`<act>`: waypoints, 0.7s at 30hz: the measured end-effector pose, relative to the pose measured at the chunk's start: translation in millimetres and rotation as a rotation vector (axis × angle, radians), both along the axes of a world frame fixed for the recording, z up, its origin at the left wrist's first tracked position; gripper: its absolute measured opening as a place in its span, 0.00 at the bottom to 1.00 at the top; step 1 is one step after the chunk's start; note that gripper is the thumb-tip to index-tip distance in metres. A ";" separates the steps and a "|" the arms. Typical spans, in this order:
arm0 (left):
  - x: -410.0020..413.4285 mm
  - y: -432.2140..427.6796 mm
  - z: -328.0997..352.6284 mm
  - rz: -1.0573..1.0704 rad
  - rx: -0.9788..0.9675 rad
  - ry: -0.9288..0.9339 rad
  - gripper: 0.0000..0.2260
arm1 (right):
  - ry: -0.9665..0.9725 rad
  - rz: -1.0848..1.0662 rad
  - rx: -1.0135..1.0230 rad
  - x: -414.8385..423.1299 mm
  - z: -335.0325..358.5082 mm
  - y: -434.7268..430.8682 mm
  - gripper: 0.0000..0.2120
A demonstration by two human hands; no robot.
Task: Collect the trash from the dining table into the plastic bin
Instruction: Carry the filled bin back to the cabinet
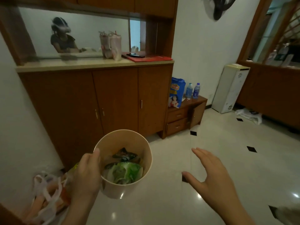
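Beige tub (128, 140) of wrappers (125, 172) gripped by the left hand (87, 174), right hand (211, 172) spread empty: mid-carry, tipping it out probably comes next.

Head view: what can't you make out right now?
- Dining table: outside the head view.
- Beige tub: wrappers cover its bottom.
- Left hand: fingers hidden behind the tub wall.
- Floor bags: blurred, partly behind the left arm.
- Dark thing, bottom-right: cut by the frame edge.
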State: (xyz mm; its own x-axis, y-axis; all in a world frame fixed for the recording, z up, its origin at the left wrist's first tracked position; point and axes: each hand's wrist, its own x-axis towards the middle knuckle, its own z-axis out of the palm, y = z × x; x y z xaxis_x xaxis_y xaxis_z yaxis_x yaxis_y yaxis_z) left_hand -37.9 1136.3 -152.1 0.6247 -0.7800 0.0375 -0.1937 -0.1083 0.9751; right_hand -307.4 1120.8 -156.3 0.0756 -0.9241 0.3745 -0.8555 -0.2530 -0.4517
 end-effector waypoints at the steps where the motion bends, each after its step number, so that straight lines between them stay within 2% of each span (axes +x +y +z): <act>1: 1.4 -21.0 4.5 0.000 -0.014 -0.002 0.16 | 0.000 0.004 -0.007 2.3 1.3 -21.3 0.31; 6: 14.5 -131.0 -2.0 -0.026 -0.006 0.027 0.16 | 0.029 0.008 0.014 12.7 -8.0 -124.5 0.31; 12: 30.6 -290.6 -11.1 -0.070 -0.016 0.106 0.16 | 0.029 -0.087 -0.012 34.6 -19.7 -265.7 0.30; 21: 52.3 -529.0 33.7 -0.196 -0.063 0.121 0.15 | 0.011 -0.174 -0.059 62.7 19.8 -476.7 0.30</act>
State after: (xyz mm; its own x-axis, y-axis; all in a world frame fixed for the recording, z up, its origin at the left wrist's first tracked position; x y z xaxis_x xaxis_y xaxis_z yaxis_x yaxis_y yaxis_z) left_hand 14.4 607.4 -118.5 0.4643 -0.8854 0.0240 -0.0862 -0.0182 0.9961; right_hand -244.7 644.2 -136.5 -0.0791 -0.9003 0.4281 -0.8935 -0.1264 -0.4309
